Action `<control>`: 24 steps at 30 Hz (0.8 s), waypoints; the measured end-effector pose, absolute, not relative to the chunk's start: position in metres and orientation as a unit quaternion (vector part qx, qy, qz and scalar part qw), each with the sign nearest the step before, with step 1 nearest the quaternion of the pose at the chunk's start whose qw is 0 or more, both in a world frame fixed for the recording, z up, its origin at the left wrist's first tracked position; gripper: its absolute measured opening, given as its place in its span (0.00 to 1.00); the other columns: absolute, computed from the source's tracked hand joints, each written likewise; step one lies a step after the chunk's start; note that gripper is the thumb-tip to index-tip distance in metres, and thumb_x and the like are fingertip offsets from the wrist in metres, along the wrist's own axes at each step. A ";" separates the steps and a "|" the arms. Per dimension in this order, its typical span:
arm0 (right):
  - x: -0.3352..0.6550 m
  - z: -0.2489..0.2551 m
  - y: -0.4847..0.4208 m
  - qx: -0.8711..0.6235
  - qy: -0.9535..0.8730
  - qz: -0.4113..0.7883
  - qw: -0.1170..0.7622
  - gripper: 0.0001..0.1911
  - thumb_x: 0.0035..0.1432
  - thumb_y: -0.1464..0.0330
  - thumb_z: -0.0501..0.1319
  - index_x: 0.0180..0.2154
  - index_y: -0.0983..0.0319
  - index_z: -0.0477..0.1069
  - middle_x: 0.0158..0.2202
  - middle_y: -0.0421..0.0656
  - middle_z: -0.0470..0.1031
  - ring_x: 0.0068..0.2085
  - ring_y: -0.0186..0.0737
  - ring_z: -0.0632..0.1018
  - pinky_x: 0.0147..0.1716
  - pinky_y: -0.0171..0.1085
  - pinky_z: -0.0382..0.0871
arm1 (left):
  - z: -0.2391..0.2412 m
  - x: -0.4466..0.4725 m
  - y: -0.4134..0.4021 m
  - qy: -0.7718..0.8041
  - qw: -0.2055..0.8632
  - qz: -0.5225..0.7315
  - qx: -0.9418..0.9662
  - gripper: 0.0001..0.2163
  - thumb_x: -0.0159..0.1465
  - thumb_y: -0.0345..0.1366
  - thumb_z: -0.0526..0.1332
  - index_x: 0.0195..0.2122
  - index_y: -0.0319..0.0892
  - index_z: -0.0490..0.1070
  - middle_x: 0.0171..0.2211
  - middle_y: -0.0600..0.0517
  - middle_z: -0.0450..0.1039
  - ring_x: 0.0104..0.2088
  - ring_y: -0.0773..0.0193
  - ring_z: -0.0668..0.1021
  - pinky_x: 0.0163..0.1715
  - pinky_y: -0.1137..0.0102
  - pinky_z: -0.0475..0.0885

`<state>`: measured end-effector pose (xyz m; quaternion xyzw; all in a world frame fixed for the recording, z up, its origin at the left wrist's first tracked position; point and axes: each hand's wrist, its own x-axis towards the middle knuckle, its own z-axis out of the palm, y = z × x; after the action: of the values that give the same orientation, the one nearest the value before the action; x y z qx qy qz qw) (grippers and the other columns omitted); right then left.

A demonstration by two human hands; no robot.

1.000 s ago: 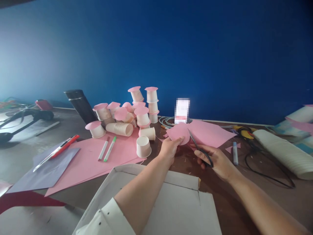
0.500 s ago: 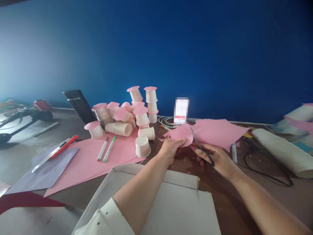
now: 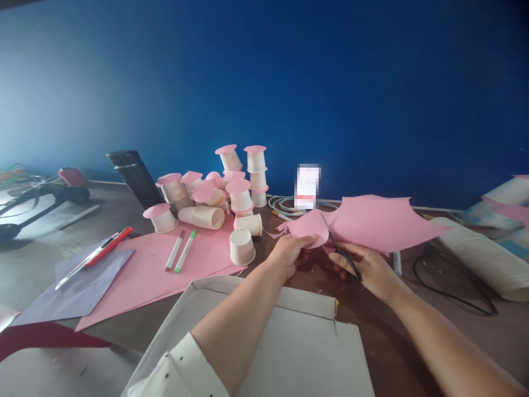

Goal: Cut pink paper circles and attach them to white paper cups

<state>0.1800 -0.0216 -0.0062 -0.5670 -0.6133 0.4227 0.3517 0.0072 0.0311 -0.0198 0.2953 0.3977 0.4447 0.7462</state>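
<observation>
My left hand point(image 3: 287, 252) pinches the rounded edge of a pink paper sheet point(image 3: 372, 223) held above the brown table point(image 3: 314, 278). Black scissors point(image 3: 341, 251) sit in my right hand point(image 3: 367, 270), their blades cutting into the sheet just right of my left fingers. The wide part of the sheet lifts up and to the right over my right hand.
A heap of white paper cups point(image 3: 215, 190) with pink paper lids stands at centre left. Two marker pens point(image 3: 181, 251) lie on large pink sheets point(image 3: 152, 270). A red-handled cutter point(image 3: 97, 255), a black flask point(image 3: 136, 176), an open white cardboard box point(image 3: 297, 336), cables point(image 3: 450, 281) and a white roll point(image 3: 479, 256) surround me.
The pink sheet has turned and its wide part has risen to the right, now covering the blue pen. Both hands stay in nearly the same place.
</observation>
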 end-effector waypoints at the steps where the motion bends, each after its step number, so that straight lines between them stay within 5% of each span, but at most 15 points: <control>1: 0.180 -0.006 -0.022 -0.567 -0.610 0.426 0.354 0.33 0.47 0.48 0.64 0.50 0.64 0.72 0.24 0.40 0.72 0.23 0.35 0.71 0.24 0.34 0.67 | -0.020 0.007 0.031 0.400 0.746 0.444 0.294 0.15 0.44 0.34 0.73 0.30 0.38 0.71 0.24 0.54 0.69 0.20 0.74 0.68 0.18 0.77 0.61; 24: 0.179 -0.006 -0.022 -0.575 -0.609 0.416 0.354 0.31 0.50 0.50 0.63 0.50 0.63 0.71 0.23 0.39 0.72 0.23 0.34 0.71 0.23 0.33 0.67 | -0.022 0.008 0.031 0.391 0.750 0.443 0.297 0.14 0.44 0.34 0.73 0.29 0.37 0.72 0.23 0.55 0.67 0.20 0.76 0.66 0.17 0.79 0.60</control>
<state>0.1792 -0.0224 -0.0056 -0.5748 -0.6090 0.4163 0.3543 0.0077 0.0306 -0.0225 0.2972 0.3907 0.4432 0.7501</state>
